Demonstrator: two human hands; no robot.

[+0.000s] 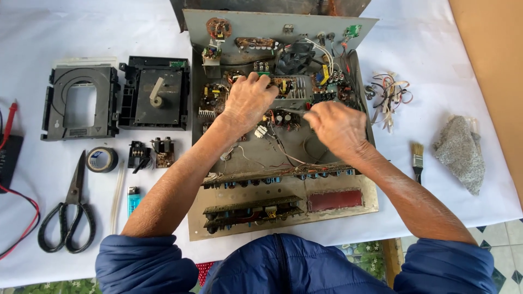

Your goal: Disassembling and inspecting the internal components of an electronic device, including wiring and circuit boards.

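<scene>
Showing an opened grey metal chassis (283, 163) lying at the middle of a table, its rear panel tilted up at the far side and its floor crowded with small circuit boards (283, 87), cylindrical capacitors and loose coloured wires. The left hand (248, 98) rests on the boards near the centre, fingers curled down and held close together; what they grip, if anything, cannot be told. The right hand (336, 126) lies just to its right, fingers closed around a slim metal tool (291, 111) whose tip points left toward the boards. At the near edge of the chassis stand a long strip board (272, 175) with a row of round components, a second narrow board (253, 209), and a dark red rectangular window (335, 200). Both forearms are bare, with padded blue sleeves pushed up.

Left of the chassis lie two black plastic disc-drive housings (117, 98), a roll of black tape (102, 159), two small dark modules (152, 153), black-handled scissors (68, 212), pale cable ties (117, 198) and a blue lighter (133, 200); red leads (22, 218) run off the left edge. Right of it lie a tangled bundle of wires (388, 95), a small paintbrush (417, 160) and a speckled grey cloth (462, 152). A smooth white sheet (425, 54) covers the table; patterned floor tiles (504, 261) show at the lower right.
</scene>
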